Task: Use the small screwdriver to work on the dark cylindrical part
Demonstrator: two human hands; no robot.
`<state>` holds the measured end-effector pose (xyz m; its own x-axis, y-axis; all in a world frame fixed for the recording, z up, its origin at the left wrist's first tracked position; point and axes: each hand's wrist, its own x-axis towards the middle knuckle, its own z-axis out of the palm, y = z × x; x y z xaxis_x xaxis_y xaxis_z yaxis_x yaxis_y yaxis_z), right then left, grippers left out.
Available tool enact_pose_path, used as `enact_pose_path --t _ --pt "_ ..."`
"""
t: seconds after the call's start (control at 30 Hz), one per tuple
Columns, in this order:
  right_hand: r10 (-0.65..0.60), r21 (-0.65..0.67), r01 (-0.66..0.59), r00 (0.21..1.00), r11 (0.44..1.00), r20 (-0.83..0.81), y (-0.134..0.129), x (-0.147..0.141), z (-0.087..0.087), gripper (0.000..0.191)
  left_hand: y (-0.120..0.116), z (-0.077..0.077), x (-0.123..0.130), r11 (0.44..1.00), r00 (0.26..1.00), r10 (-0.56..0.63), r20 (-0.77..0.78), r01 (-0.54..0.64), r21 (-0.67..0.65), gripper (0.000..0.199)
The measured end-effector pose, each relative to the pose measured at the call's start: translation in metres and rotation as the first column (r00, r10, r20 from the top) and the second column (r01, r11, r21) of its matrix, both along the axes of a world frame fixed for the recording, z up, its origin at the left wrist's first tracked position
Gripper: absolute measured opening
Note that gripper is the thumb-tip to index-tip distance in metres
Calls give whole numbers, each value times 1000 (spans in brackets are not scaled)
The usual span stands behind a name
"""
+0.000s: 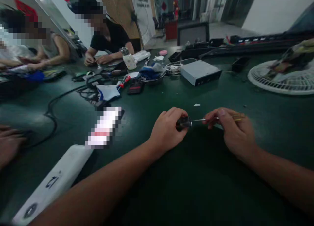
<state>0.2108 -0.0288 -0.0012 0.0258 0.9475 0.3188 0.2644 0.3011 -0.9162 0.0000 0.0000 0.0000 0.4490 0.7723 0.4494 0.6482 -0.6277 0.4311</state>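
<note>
My left hand (167, 129) is closed around a small dark cylindrical part (185, 122) with a shiny rim facing right. My right hand (234, 129) grips a thin screwdriver (198, 120), its gold-coloured handle lying between thumb and fingers. The slim metal shaft points left, and its tip meets or nearly meets the rim of the dark part; contact cannot be made out. Both hands are just above the dark green table (186, 180). Beyond them lies a small white scrap (197, 105).
Left of my forearm are a lit phone (104, 127) and a long white case (52, 183). Behind stand a grey metal drive box (200, 71), a blue cloth bundle (152, 71), cables (50, 108) and a white fan grille (277, 78). Another person's hand (9, 142) rests at far left.
</note>
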Motion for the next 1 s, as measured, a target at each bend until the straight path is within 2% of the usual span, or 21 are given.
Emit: enact_pose_path --t 0.2,0.47,0.73,1.0 --pt "91 24 -89 991 996 -98 -3 0 0 40 2 -2 0 1000 1000 -4 15 4 -11 24" --pt "-5 -14 5 999 1000 -33 0 -1 4 39 1 0 0 1000 1000 -20 -12 20 -5 24" --pt "84 -5 -85 990 996 -112 -1 2 0 38 1 -1 0 1000 1000 -2 -22 2 -16 24" --pt "24 -27 -24 1000 999 8 0 0 3 40 1 0 0 1000 1000 -3 -24 2 -30 24"
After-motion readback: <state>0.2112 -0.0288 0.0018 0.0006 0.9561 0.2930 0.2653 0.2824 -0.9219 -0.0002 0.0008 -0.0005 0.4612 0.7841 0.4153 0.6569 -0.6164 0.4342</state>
